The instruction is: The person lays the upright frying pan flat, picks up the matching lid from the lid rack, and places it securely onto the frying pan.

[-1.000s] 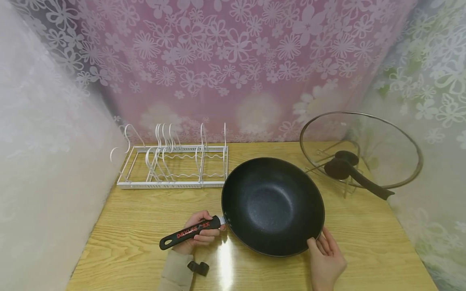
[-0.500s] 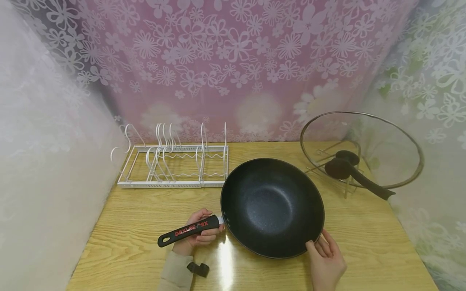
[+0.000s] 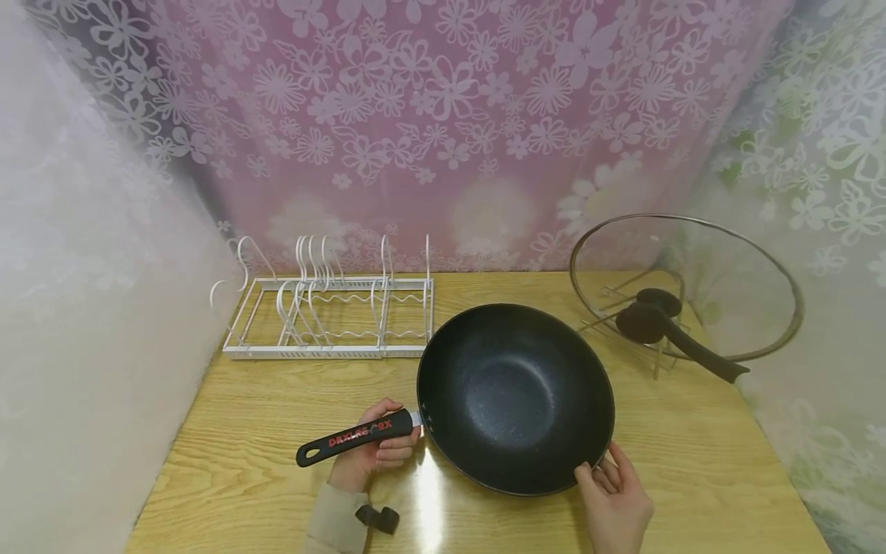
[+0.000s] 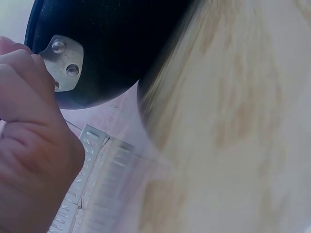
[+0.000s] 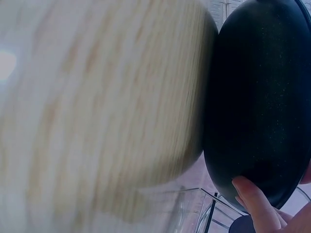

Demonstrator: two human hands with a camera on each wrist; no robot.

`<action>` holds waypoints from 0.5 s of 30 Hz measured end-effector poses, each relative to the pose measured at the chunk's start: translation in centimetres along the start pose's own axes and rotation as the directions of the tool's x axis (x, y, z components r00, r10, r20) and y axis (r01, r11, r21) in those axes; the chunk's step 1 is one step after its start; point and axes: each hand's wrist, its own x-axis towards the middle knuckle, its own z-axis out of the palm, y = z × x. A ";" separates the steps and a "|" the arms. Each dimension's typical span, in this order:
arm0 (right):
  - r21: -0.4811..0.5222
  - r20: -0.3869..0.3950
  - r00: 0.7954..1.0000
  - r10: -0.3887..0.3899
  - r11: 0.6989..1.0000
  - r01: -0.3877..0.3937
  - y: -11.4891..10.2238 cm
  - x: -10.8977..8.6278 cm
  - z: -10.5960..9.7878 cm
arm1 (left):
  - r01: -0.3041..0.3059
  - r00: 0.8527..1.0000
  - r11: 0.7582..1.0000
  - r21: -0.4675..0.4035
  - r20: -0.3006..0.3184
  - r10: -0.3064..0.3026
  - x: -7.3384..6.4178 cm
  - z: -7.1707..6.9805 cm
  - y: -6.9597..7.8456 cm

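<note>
A black wok (image 3: 515,400) is held between both hands at the front middle, its inside facing up. My left hand (image 3: 370,458) grips the wok's black handle (image 3: 356,437), which carries red lettering, close to where it joins the pan. In the left wrist view, a riveted metal bracket (image 4: 63,63) shows beside the curled left hand (image 4: 34,131). At the wok's lower right rim, my right hand (image 3: 614,500) pinches the edge, thumb on top. The right wrist view shows a right finger (image 5: 255,199) against the wok's dark underside (image 5: 257,97).
A white wire rack (image 3: 304,352) with upright loops stands at the back left of the wooden table (image 3: 242,462). At the back right, a glass lid (image 3: 734,254) leans on a wire stand (image 3: 661,362), with a black-handled utensil (image 3: 699,350) in front. Patterned curtains (image 3: 443,115) surround the table.
The wok has shifted slightly left and towards the front edge, with both hands moving along with it. Their hold on the handle and rim looks the same.
</note>
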 end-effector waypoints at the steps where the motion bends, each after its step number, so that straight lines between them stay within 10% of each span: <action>1: -0.007 0.000 1.000 -0.005 1.000 0.005 0.0 0.0 0.0 | -0.004 1.000 1.000 -0.006 -0.004 0.004 0.0 0.0 -0.1; 9: -0.023 0.018 0.999 -0.027 0.999 0.027 -0.2 -0.1 -0.2 | -0.115 0.993 0.992 -0.058 0.025 0.117 0.3 0.0 -1.3; 15: -0.087 0.058 0.996 -0.063 0.994 0.068 0.3 0.5 -0.9 | -0.134 0.991 0.949 -0.285 -0.059 0.123 0.6 0.5 -3.0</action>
